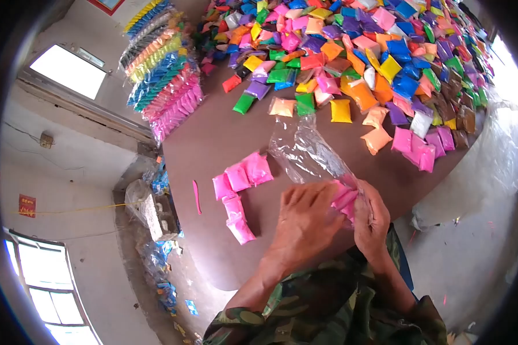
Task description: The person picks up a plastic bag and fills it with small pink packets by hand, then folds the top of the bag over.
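My right hand [372,221] is closed around the near end of a clear plastic bag [305,149], where pink packets [344,200] show bunched together. Beside it, my left hand [308,215] has its back to me and its fingers curled down against the pink packets. Its fingertips are hidden, so what they pinch cannot be made out. The bag's loose part stretches away from me across the brown table [213,155]. Left of my hands, several pink packets [240,174] lie in a bent row, with a thin pink strip [197,197] further left.
A big heap of small colourful packets [351,52] covers the table's far side. Bagged packets sorted by colour [166,75] are stacked at its far left edge. Clear plastic sheeting [466,172] hangs at the right. Scraps and a white block [160,218] sit beyond the left edge.
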